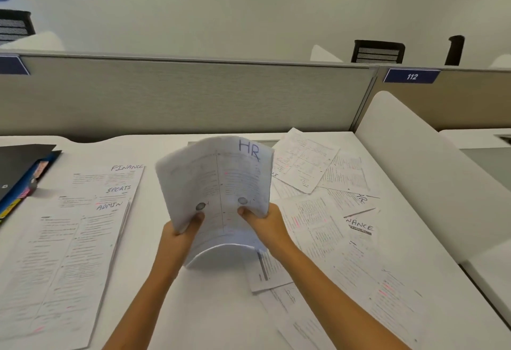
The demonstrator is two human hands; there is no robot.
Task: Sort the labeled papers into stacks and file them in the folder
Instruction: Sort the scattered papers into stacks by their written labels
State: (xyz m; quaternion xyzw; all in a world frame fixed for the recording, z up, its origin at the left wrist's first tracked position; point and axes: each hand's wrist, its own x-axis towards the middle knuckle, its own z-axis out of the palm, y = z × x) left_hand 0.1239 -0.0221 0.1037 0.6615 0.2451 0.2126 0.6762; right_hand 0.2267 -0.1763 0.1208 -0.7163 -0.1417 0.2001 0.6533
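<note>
White papers (pixel 215 184) carry grey print, pink highlights and blue handwritten "HR". The desk (pixel 210 308) is white, the folder (pixel 25 172) black and blue, the number plate (pixel 411 76) navy.

"HR" tops the held stack (pixel 218 184); "FINANCE", "SPORTS" and "ADMIN" head the left sheets (pixel 83 225); the wall (pixel 249 4) reads "not those who wait"; a partition plate (pixel 411 76) reads "112".

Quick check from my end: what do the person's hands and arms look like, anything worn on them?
Both forearms are bare as far as the frame shows: no sleeves, gloves or watch visible. The left hand and right hand show no rings or markings that I can make out.
</note>
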